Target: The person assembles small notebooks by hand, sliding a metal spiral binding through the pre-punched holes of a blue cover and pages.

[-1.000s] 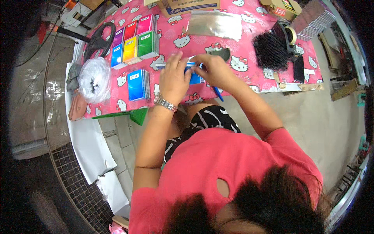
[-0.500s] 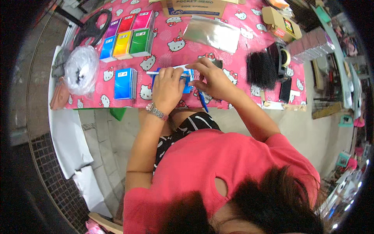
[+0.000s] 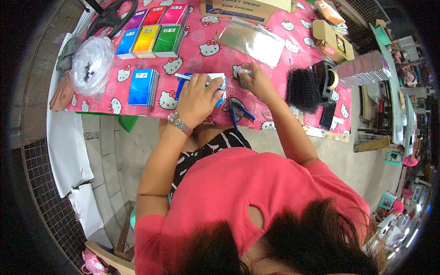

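My left hand point(image 3: 197, 97), with a metal watch at the wrist, lies flat on a small blue and white notebook point(image 3: 219, 79) near the front edge of the pink patterned table point(image 3: 206, 59). A white pen-like stick pokes out from under its fingers. To the right, my right hand point(image 3: 256, 80) curls round a small dark object point(image 3: 242, 81) just below a stack of clear plastic sleeves point(image 3: 250, 40). Two blue pens point(image 3: 238, 113) lie at the table edge between my forearms.
A pile of blue spiral notebooks point(image 3: 142, 87) lies left of my left hand, with rows of coloured notebooks point(image 3: 151, 32) behind. A clear bag point(image 3: 91, 64) is at the far left. A black bristly pile point(image 3: 302, 89), a tape dispenser point(image 3: 327, 78) and cardboard boxes point(image 3: 243, 9) stand right and behind.
Both hands were together on the blue and white notebook. My right hand has left it and moved right onto the small dark object; my left hand stays on the notebook.
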A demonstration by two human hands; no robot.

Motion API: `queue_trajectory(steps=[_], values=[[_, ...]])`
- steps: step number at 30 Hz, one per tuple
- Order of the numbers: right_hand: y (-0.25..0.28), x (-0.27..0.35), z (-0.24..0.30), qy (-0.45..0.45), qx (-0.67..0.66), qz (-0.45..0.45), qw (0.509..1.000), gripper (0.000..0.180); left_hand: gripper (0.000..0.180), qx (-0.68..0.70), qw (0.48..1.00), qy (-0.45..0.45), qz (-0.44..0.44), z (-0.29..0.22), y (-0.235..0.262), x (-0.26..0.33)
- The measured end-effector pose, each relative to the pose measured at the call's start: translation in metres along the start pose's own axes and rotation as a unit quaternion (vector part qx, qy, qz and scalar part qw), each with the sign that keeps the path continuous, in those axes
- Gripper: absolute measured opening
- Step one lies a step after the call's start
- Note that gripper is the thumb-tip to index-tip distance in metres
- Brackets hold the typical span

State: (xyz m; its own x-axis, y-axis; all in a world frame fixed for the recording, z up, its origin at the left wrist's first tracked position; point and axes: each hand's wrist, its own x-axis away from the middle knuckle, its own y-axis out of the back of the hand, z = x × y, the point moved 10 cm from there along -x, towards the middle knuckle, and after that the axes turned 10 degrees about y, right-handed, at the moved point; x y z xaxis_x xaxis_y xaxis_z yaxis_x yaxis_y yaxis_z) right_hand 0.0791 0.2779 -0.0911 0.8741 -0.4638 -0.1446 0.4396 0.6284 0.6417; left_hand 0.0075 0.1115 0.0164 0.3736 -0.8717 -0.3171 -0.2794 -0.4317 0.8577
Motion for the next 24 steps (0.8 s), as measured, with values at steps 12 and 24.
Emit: queue_trajectory(steps=[12,24], values=[[0.008,-0.009,0.064,-0.003,-0.495,0.042,0.868,0.044,0.032,0.007,1.0,0.005,0.003,0.041,0.002,-0.004],[-0.022,-0.005,0.108,0.032,-0.482,0.217,0.848,0.054,0.028,0.071,0.997,0.006,-0.002,0.041,0.006,-0.003]])
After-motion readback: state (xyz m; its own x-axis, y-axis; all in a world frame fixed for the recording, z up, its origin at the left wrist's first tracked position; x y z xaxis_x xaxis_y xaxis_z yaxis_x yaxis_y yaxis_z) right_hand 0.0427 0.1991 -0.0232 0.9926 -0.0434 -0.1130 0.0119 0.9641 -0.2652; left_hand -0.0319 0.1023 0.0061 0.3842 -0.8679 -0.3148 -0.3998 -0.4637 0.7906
